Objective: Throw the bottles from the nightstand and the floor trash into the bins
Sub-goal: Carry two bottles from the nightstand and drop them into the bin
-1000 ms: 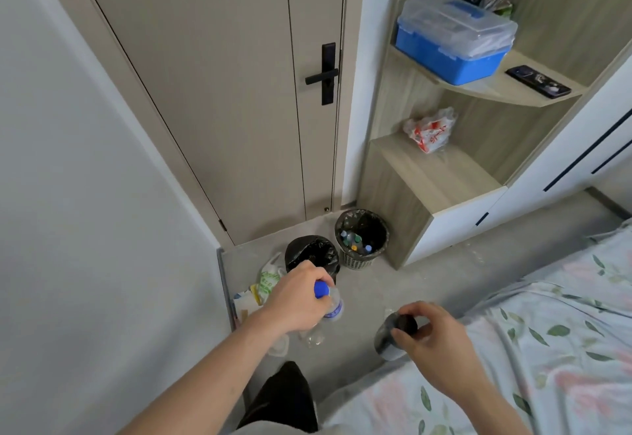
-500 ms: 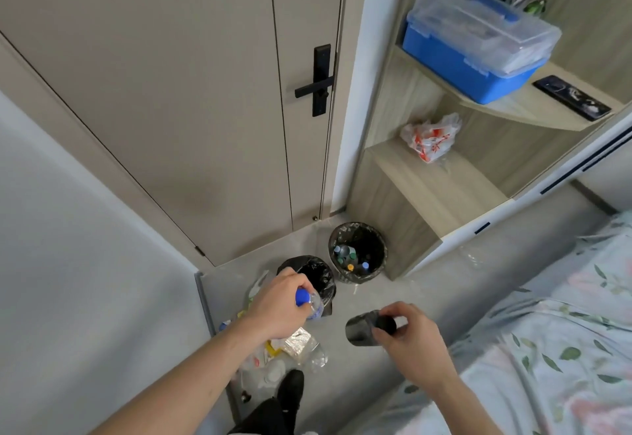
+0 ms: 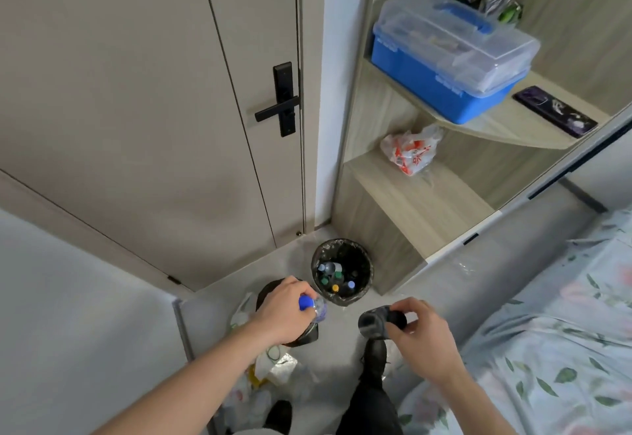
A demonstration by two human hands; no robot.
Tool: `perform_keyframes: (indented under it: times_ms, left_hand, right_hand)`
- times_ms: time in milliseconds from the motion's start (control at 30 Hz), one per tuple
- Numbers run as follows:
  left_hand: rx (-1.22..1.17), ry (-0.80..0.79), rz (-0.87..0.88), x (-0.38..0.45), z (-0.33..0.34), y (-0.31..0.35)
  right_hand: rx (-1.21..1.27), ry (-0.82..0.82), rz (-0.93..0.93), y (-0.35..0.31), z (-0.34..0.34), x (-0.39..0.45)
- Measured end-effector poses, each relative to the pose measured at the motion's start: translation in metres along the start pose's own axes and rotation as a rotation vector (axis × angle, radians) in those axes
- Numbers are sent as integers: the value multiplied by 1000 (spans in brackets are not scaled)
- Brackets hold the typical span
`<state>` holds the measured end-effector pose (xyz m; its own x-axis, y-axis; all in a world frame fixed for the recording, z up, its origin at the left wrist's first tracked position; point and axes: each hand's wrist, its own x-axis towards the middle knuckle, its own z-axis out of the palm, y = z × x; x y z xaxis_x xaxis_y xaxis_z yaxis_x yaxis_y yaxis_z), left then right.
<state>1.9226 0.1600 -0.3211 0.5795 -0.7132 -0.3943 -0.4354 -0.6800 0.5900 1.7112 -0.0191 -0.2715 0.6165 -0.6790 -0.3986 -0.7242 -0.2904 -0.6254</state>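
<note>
Going from the left, loose floor trash (image 3: pixel 270 369), wrappers and clear plastic, lies against the wall beside my feet, none of it picked up yet. If I step forward carelessly I could kick it further along the wall or slip on the film.

My left hand (image 3: pixel 285 311) is curled round the neck of a clear bottle with a blue cap (image 3: pixel 312 306) and holds it over the black-lined bin (image 3: pixel 273 289), which my hand mostly hides. Because I cannot see that rim well, a release from here might clip the edge and send the bottle onto the floor.

Just to the right and a little farther off stands the mesh bin (image 3: pixel 342 272), which already holds several bottles. It looks fairly full, so another one could bounce out.

My right hand (image 3: pixel 415 330) grips a dark bottle (image 3: pixel 378 323) lying sideways, over bare floor and short of either bin. A toss from there would need some reach, and I judge an undershoot the likeliest miss. The bed (image 3: pixel 547 349) sits at the far right.
</note>
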Motion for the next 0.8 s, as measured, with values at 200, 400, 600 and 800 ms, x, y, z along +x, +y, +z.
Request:
perform_keyframes:
  times_ms: [200,400,600,800]
  left_hand:
    - [-65,-3,-152,80,38,33]
    - [-172,8,-306,146,77,58]
    - [-250,61,-403,200,108,35]
    - [-343,145,-477,261,156,-27]
  right_hand:
    - [-59,-99,-18,31,-35,102]
    - [-165,-229,-57,51,-43,195]
    - [-268,-314,-65,62,-3,280]
    - [-327,-387,-34,92,89,368]
